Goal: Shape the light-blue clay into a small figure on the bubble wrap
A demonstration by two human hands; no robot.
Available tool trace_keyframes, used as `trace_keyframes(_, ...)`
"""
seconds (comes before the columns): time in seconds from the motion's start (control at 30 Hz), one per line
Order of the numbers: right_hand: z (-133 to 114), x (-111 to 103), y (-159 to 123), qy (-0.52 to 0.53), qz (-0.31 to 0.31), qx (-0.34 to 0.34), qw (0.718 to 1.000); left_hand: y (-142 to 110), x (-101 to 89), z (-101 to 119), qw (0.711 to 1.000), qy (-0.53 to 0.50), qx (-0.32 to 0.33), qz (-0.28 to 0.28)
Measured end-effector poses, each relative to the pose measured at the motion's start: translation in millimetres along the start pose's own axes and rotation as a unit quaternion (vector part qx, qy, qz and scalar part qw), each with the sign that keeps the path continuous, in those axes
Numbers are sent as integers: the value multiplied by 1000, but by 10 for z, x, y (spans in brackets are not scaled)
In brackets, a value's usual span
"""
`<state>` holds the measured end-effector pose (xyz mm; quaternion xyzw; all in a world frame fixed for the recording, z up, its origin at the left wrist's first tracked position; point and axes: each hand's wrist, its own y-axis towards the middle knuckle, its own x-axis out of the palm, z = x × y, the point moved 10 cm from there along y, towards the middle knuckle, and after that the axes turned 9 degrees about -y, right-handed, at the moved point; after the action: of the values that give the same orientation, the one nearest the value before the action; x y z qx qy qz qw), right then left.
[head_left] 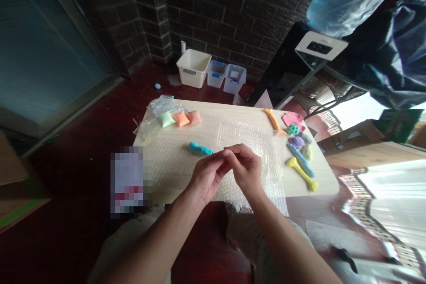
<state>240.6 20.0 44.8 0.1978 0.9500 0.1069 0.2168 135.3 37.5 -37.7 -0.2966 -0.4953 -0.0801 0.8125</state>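
My left hand (207, 175) and my right hand (246, 167) meet over the middle of the table, fingertips pinched together. Whatever lies between the fingers, if anything, is hidden. Just beyond my left hand, a twisted turquoise piece of modelling clay (200, 148) rests on the bubble wrap (246, 135) that covers much of the table. On the right side lie shaped clay pieces: an orange bone shape (273, 120), a flat pink piece (293, 120), a green ball with holes (293, 129), a purple lump (296, 142), a blue roll (301, 160) and a yellow bone shape (302, 174).
Clear bags with green clay (166, 119), orange clay (181, 118) and pink-orange clay (195, 117) lie at the table's back left. Behind the pale table (328, 182), a cream basket (194, 69) and two clear bins (234, 78) stand on the floor. Cardboard boxes (366, 146) are at right.
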Motion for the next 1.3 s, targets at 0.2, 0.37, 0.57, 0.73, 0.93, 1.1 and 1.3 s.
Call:
trace_keyframes(0.2,37,-58,27,-41,48,-1,998,17,61,-49,1000,-1,-21,-18)
trace_keyframes(0.37,-52,72,19,-103,1,-37,994,62,-7,9,1000,-3,-21,0)
trace_keyframes(0.57,36,316,-17,66,-141,12,988,122,-9,225,998,46,22,-33)
trace_keyframes(0.73,78,211,18,90,-135,12,987,143,17,295,998,46,36,-29)
trace_keyframes(0.93,-157,104,1,-57,-97,-100,989,129,54,278,997,50,45,-43)
trace_keyframes(1.1,-210,62,18,-106,-77,-130,983,95,59,230,996,67,8,-58)
trace_keyframes(1.3,-218,147,-10,-111,-145,-142,973,121,106,302,994,71,-1,-83)
